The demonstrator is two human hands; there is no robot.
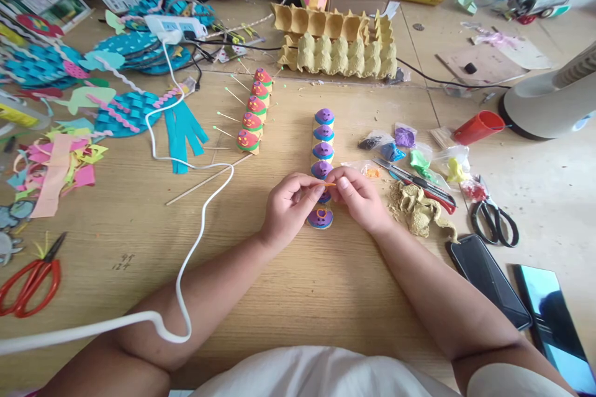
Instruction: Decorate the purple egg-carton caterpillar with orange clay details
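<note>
My left hand (295, 201) and my right hand (356, 195) pinch a thin strip of orange clay (329, 185) between them, one at each end. Beneath them stands an upright row of purple and blue egg-carton bumps (324, 115) with small faces, partly hidden by my fingers. The nearest bump (320, 218) carries an orange loop on its top. Left of it, a second egg-carton row (252, 121) is red and green, with pale sticks poking out at its sides.
A white cable (203, 217) winds across the left side. Right lie a utility knife (419, 183), carton scraps (419, 211), clay bags (421, 163), black scissors (494, 222) and a phone (487, 279). Egg cartons (347, 56) stand behind; red-handled scissors (32, 282) lie at left.
</note>
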